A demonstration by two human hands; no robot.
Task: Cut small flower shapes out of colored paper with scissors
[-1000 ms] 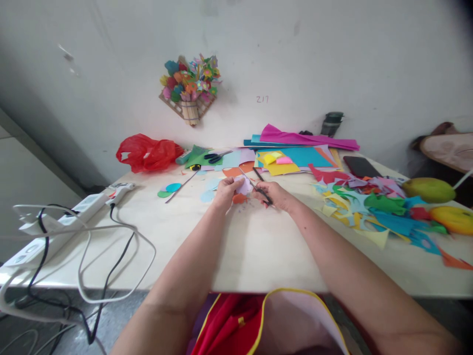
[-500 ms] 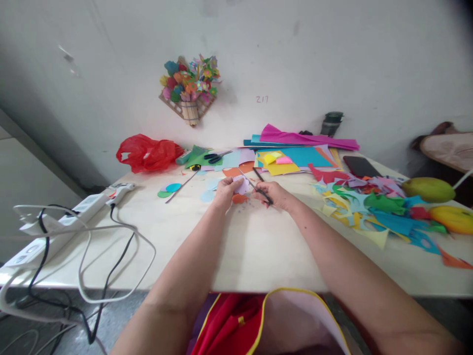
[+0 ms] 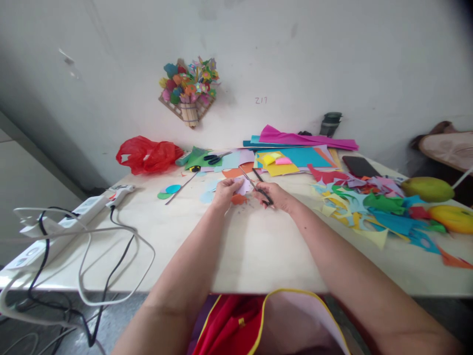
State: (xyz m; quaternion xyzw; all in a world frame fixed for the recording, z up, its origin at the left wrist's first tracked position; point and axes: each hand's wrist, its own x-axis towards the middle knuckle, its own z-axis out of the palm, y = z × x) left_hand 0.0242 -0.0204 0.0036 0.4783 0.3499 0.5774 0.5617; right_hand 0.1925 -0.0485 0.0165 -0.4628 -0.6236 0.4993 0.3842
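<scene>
Between the thumb and fingers of my left hand (image 3: 224, 192) is a small piece of lilac paper (image 3: 243, 187). My right hand (image 3: 275, 193) is closed round the dark handles of a pair of scissors (image 3: 264, 196), whose blades point up and left beside the lilac paper. Whether the blades touch its edge I cannot tell. Beneath the hands lie an orange paper piece (image 3: 239, 199) and tiny scraps. Light blue paper circles (image 3: 207, 196) lie just left of my left hand. A dark pen-like stick (image 3: 257, 174) lies behind the scissors.
Colourful paper scraps (image 3: 384, 217) are heaped at right, by a phone (image 3: 360, 166) and mango-like fruit (image 3: 427, 189). Coloured sheets (image 3: 295, 158) and a second pair of scissors (image 3: 214, 159) lie at the back. A red plastic bag (image 3: 148, 155) and a power strip with cables (image 3: 66, 224) occupy the left.
Hardly anything differs. The lilac paper has turned slightly in my left fingers, and the view has shifted a little. Both hands keep their places.
</scene>
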